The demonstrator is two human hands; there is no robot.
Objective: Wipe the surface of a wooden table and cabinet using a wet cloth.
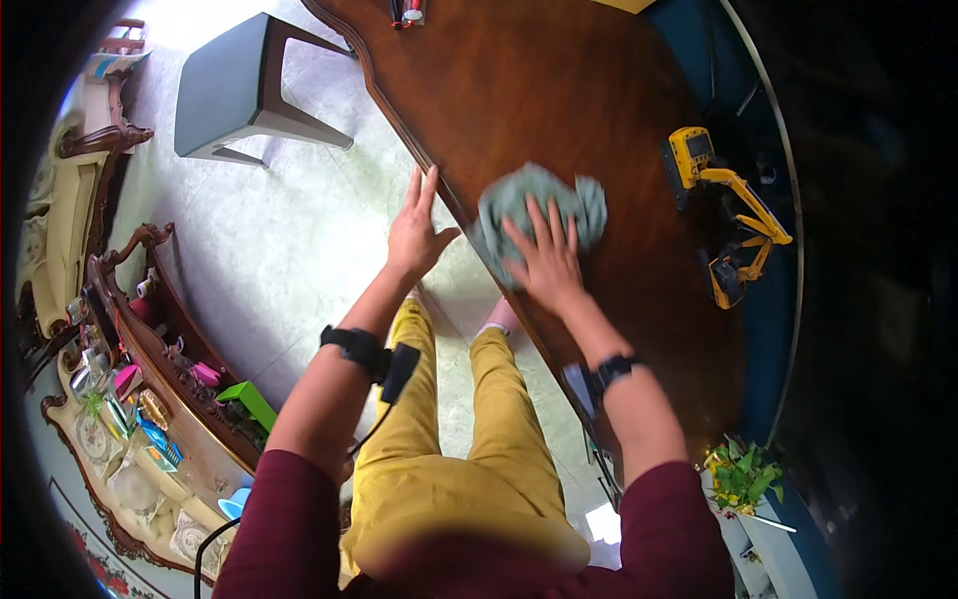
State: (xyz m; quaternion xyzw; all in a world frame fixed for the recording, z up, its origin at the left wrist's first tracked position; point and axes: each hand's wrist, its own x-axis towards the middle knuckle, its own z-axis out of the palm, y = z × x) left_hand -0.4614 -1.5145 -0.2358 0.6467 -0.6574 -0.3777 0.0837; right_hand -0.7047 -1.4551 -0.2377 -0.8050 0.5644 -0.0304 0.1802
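Observation:
A crumpled grey-green cloth (pixel 494 206) lies on the dark wooden tabletop (pixel 554 90), close to its front edge. My right hand (pixel 550 262) holds it down from above, palm on the fabric and fingers spread. The hand and cloth look slightly blurred. My left hand (pixel 419 228) has nothing in it; its fingertips are at the moulded table edge, with the thumb held apart. Each forearm wears a black strap, and a small dark device with a cable hangs from the left one.
A yellow toy excavator (pixel 730 180) stands at the table's far side. Small red and black items (pixel 408 11) lie at the top. A grey plastic stool (pixel 224 82) is on the floor. A cluttered wooden coffee table (pixel 187 419) stands left, a leafy plant (pixel 741 472) right.

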